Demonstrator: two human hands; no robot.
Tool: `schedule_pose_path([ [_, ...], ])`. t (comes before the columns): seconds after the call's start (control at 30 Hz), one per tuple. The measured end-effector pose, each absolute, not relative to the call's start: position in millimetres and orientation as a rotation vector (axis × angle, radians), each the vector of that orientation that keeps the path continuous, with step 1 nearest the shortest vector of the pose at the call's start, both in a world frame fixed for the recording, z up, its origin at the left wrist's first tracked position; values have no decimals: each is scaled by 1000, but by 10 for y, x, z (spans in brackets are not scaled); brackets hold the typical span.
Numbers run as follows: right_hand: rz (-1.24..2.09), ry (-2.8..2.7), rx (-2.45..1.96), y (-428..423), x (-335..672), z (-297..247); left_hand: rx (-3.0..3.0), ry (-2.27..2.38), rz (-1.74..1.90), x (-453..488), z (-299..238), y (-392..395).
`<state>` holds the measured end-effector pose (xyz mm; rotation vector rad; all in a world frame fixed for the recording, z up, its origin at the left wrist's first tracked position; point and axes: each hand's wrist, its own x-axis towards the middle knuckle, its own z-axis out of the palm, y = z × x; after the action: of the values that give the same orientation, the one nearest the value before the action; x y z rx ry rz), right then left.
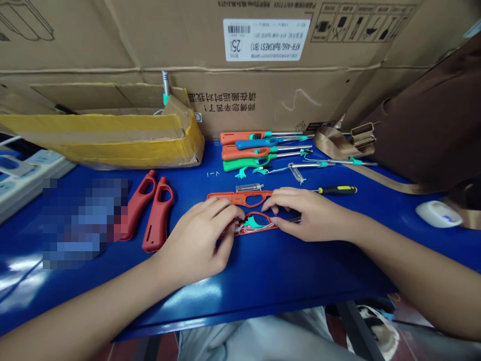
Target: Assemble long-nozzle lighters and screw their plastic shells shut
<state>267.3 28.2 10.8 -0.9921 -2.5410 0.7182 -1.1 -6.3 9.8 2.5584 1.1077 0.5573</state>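
Item, near half [255,230]: orange lighter shell, on the blue counter [293,276] between my hands, with a teal trigger [252,222] and white wires [266,225] inside.
Item, far half [238,197]: orange, just behind it.
Item, left hand [205,228]: fingers clamped on the near half's left end, hiding that end from me.
Item, right hand [311,213]: thumb and forefinger tips apart at the near half's right end; a dark rod [295,219] shows under the hand, and I cannot tell whether its fingers grip it.
Behind the far half: one clear tank [248,187]. Right of that, partly behind my right hand: one screwdriver [338,190], black and yellow.
Farther back: a row of lighters [240,164], orange, blue and green, and loose metal tubes [313,164] with teal ends.
Left: two red handles [156,225], side by side; a blurred patch beside them; a power strip [26,180]; a yellow-taped box [143,148].
Right: a brown strap [326,142], a brown bag [428,110], a white device [439,214].
Rear: a large carton [161,40] walls off the counter.
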Motion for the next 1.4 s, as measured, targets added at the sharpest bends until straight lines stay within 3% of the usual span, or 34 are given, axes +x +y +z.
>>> schedule_pose_path([
  [0.53,521,-2868,-854,269,2633,106,2449,1090,594,21,24,-43],
  [1.0,569,-2810,-898,267,2654,106,2580,1247,459,-14,92,-1],
  [1.4,536,-2814,-876,270,2656,95,2456,1220,561,0,15,7],
])
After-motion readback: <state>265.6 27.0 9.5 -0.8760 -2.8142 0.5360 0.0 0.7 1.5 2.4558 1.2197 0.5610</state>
